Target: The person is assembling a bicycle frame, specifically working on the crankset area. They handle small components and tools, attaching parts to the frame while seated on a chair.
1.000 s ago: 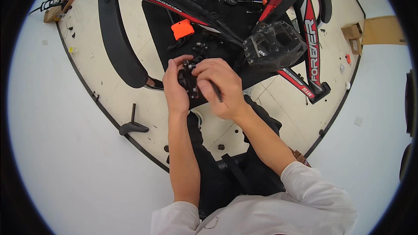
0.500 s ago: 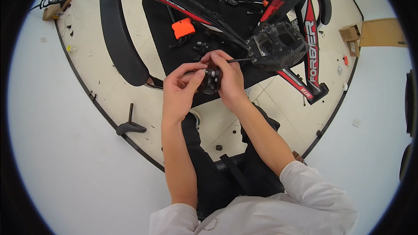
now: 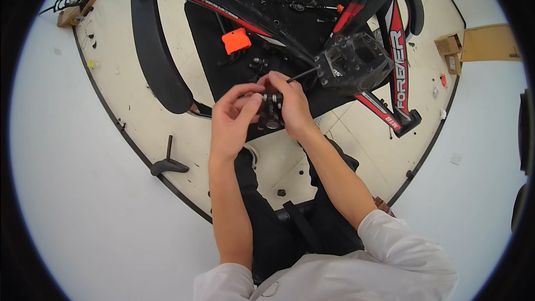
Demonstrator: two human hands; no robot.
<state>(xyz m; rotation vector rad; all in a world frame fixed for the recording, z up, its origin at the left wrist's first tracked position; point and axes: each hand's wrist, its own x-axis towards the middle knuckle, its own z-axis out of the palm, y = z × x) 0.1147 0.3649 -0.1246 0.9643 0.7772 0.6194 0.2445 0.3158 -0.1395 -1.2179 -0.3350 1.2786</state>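
Note:
Between both hands sits a small black metal bike part (image 3: 272, 114) with silver bolts, which looks like a brake caliper. My left hand (image 3: 231, 117) is closed on its left side, thumb and fingertips pinching near a bolt. My right hand (image 3: 294, 106) wraps the part's right side, its fingers curled over the top. A thin dark rod (image 3: 302, 74), perhaps a hex key, sticks out from the right fingers toward the upper right; its hidden end I cannot make out. Just beyond is a dusty black openwork block (image 3: 354, 67), like a platform pedal, beside the bike frame (image 3: 398, 69).
A black mat (image 3: 206, 56) lies under the red-and-black frame, with an orange box-shaped thing (image 3: 236, 41) and small dark parts on it. Left stand a long black mudguard (image 3: 153, 61) and a bike saddle (image 3: 169, 167). Cardboard boxes (image 3: 450, 44) are at far right.
The part has turned in my hands, showing a round silver end lower down. The rod is now more tilted, rising to the right. The whole view has shifted slightly.

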